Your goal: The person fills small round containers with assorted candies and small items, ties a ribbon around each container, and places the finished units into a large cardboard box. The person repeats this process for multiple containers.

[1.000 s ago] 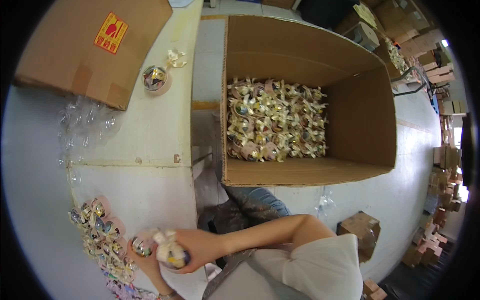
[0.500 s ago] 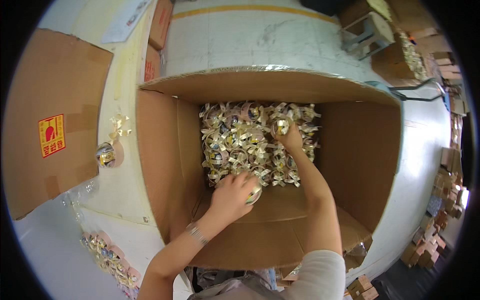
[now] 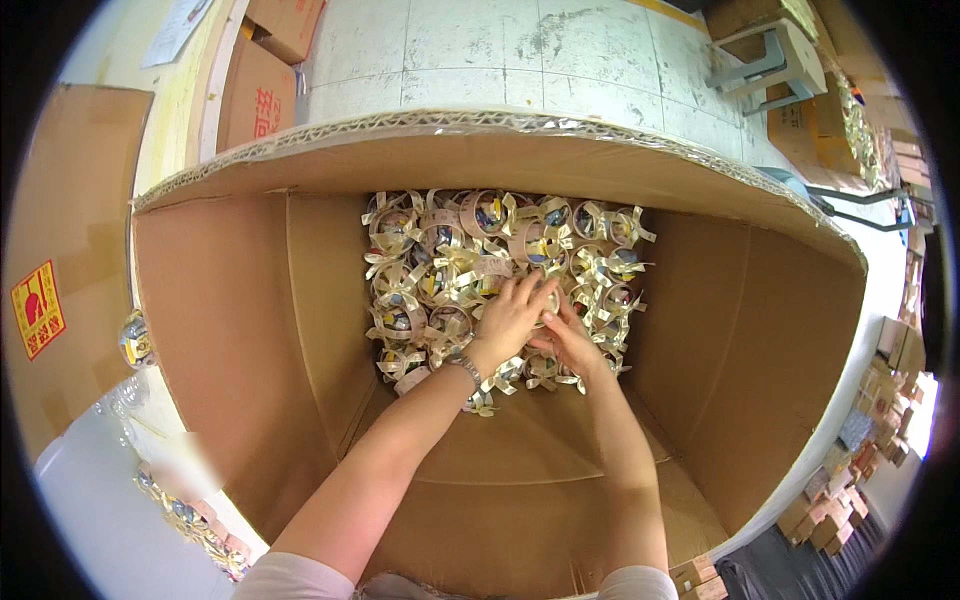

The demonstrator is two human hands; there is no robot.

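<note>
Both of my hands reach deep into a large cardboard box. Several round ribbon-tied candy tubs, with pink sides, clear faces and cream bows, lie packed against the box's far side. My left hand, with a watch on its wrist, curls over one round tub near the middle of the layer. From the other side, my right hand closes around the same tub, fingertips almost meeting those of my left. Most of this tub is hidden by my fingers.
A cardboard panel with a red and yellow label stands at the left. Another ribbon-tied tub sits beside it, and more tubs lie lower left. A stool stands on the tiled floor, far right, near stacked cartons.
My two hands, apart before with a tub each, have come together over the middle of the layer. My view has moved closer to the box.
</note>
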